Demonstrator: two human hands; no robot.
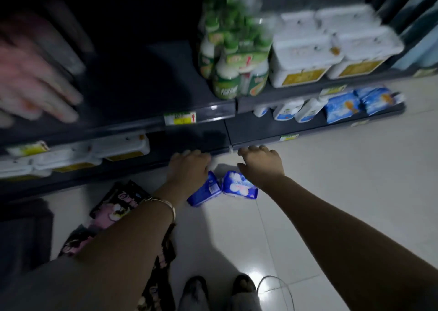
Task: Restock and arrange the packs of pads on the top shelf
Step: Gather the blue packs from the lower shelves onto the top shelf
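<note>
Above the pale tiled floor (331, 192), a person reaches both arms down toward two blue plastic packs of pads (239, 187) lying side by side just before the front edge of the dark bottom shelf (201, 137). The right hand (262, 162) hovers over the right-hand pack with its fingers loosely spread and thumb apart. The left hand (189, 168) covers the top of the other pack, and whether its fingers have closed on it cannot be told. Black-and-pink packs (113, 206) lie on the floor to the left. A clean lift likely means pinching each soft pack across its short sides, one per hand. Higher up, green-capped bottles (237, 57) stand at a shelf's front edge.
</note>
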